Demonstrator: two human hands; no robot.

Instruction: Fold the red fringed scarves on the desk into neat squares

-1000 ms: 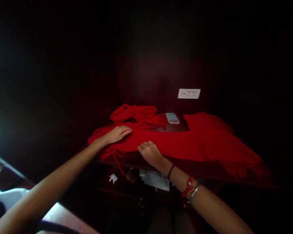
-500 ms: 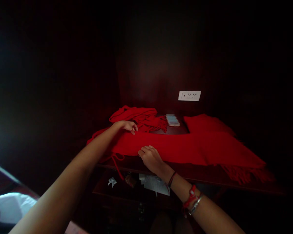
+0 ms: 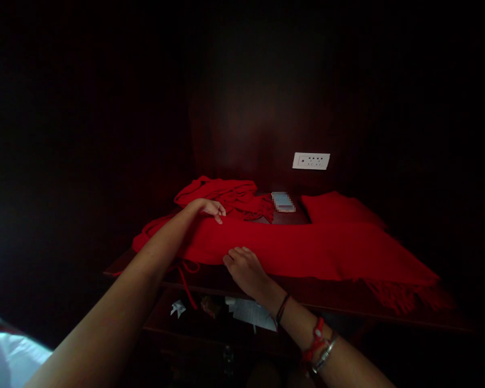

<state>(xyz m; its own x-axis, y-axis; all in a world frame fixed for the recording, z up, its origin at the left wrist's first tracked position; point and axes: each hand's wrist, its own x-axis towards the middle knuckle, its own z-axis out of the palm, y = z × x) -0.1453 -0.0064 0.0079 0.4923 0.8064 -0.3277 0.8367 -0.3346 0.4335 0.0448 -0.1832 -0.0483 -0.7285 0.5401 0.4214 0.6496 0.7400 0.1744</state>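
Left hand (image 3: 212, 208) and right hand (image 3: 246, 269), both curled, grip unclear, should smooth the long red fringed cloth (image 3: 303, 249) evenly.

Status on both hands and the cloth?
Left hand at the far edge of the red cloth; right hand at its near edge. Cloth lies lengthwise on the shelf, fringe at right. Phone behind, not on it.
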